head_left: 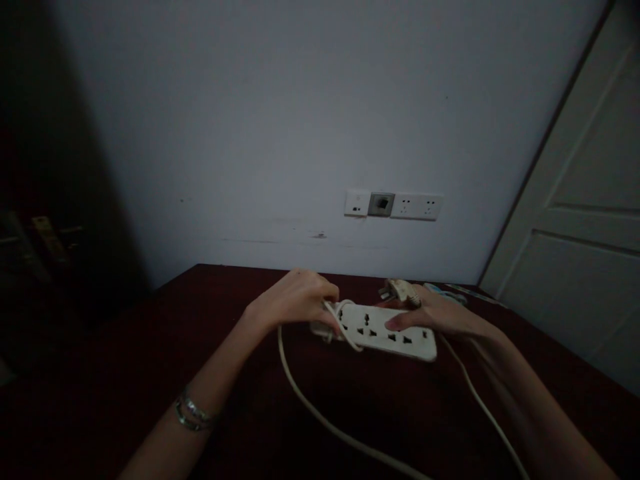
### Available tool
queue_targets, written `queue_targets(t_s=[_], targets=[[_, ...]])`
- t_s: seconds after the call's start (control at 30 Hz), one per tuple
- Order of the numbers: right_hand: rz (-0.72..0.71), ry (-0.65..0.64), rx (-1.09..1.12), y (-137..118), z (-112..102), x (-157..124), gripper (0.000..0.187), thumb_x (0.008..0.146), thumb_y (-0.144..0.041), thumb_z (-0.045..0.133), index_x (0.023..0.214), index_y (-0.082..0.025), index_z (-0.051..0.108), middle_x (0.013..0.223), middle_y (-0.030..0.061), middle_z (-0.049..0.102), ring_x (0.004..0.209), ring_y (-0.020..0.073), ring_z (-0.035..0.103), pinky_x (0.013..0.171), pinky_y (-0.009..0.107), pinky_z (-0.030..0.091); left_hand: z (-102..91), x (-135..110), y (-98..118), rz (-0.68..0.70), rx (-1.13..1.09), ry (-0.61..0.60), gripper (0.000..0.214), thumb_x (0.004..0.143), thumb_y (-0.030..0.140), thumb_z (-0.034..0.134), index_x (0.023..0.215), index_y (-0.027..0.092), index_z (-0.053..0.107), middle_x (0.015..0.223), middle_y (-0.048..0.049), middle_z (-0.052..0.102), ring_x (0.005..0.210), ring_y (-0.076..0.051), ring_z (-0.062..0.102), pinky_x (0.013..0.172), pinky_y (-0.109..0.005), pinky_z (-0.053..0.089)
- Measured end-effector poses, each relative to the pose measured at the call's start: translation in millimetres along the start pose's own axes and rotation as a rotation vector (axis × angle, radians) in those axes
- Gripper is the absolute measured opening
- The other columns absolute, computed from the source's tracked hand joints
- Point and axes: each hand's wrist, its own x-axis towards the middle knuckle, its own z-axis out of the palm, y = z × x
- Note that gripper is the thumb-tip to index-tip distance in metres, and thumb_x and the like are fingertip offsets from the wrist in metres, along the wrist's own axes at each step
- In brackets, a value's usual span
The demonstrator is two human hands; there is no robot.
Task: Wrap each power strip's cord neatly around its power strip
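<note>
Item: one white power strip (pixel 381 325), multi-socket, held at 5 o'clock from the centre of view, above a dark red tabletop (pixel 210 300), sockets facing the wearer. Left hand (pixel 300 297): curled around the strip's 9 o'clock end, where a turn of pale cord (pixel 325 425) crosses the casing. Right hand (pixel 443 312): clasping the 3 o'clock end — thumb flat on the socket face, other fingers mostly hidden behind. Plug (pixel 404 293), off-white: at 1 o'clock from the strip's middle, against the right hand, prongs toward 9 o'clock. Cord: one length sags from the left hand toward 5 o'clock; another runs from the right hand toward 5 o'clock. Bracelet (pixel 193 410), silver-toned: left wrist, 8 o'clock from the strip. Wall sockets (pixel 417 207), white: 12 to 1 o'clock from the strip. Panelled door (pixel 580 213), pale: 2 o'clock.
</note>
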Motion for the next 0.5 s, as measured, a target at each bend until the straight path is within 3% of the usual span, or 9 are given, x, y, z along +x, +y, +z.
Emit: queue_targets(t_s=[0.13, 0.2, 0.37, 0.43, 0.5], targets=[[0.001, -0.174, 0.023, -3.7, 2.4, -8.9, 0.041, 0.055, -0.024, 0.075, 0.095, -0.014, 0.07, 0.081, 0.0053, 0.071, 0.073, 0.0192, 0.065, 0.063, 0.027, 0.052, 0.6, -1.8, -6.6, -0.001, -0.377, -0.054, 0.039, 0.067, 0.037, 0.072, 0.102, 0.018, 0.069, 0.099, -0.0074, 0.071, 0.086, -0.016, 0.064, 0.074, -0.024, 0.044], [0.026, -0.226, 0.077, -4.5, 4.9, -11.7, 0.043, 0.053, -0.023, 0.076, 0.095, -0.014, 0.071, 0.083, 0.006, 0.072, 0.072, 0.0186, 0.065, 0.063, 0.026, 0.053, 2.7, -1.0, -11.1, -0.031, -0.568, -0.115, 0.041, 0.065, 0.032, 0.073, 0.103, 0.018, 0.069, 0.099, -0.0078, 0.071, 0.087, -0.017, 0.065, 0.076, -0.025, 0.046], [0.089, -0.262, 0.369, -5.5, 20.7, -11.8, 0.04, 0.046, -0.017, 0.076, 0.086, -0.016, 0.073, 0.083, 0.0063, 0.072, 0.069, 0.0194, 0.066, 0.062, 0.028, 0.054, 12.6, 7.1, -26.7, -0.02, -0.952, -0.338, 0.023, 0.064, 0.032, 0.071, 0.082, 0.018, 0.075, 0.07, -0.004, 0.07, 0.062, -0.014, 0.06, 0.06, -0.024, 0.047], [0.092, -0.244, 0.497, -4.1, 27.7, -8.6, 0.04, 0.044, -0.015, 0.076, 0.084, -0.015, 0.073, 0.08, 0.0065, 0.072, 0.065, 0.019, 0.066, 0.061, 0.029, 0.054, 21.2, 10.7, -33.1, -0.022, -1.068, -0.323, 0.025, 0.057, 0.038, 0.074, 0.071, 0.017, 0.074, 0.06, -0.0032, 0.066, 0.054, -0.013, 0.054, 0.054, -0.025, 0.044], [0.078, -0.238, 0.571, -2.2, 33.1, -4.4, 0.041, 0.042, -0.014, 0.076, 0.083, -0.013, 0.073, 0.077, 0.0072, 0.071, 0.063, 0.0182, 0.066, 0.062, 0.028, 0.053, 34.0, 12.0, -36.2, -0.05, -1.163, -0.23, 0.035, 0.05, 0.049, 0.076, 0.059, 0.015, 0.07, 0.048, -0.0019, 0.057, 0.045, -0.011, 0.045, 0.046, -0.025, 0.037]])
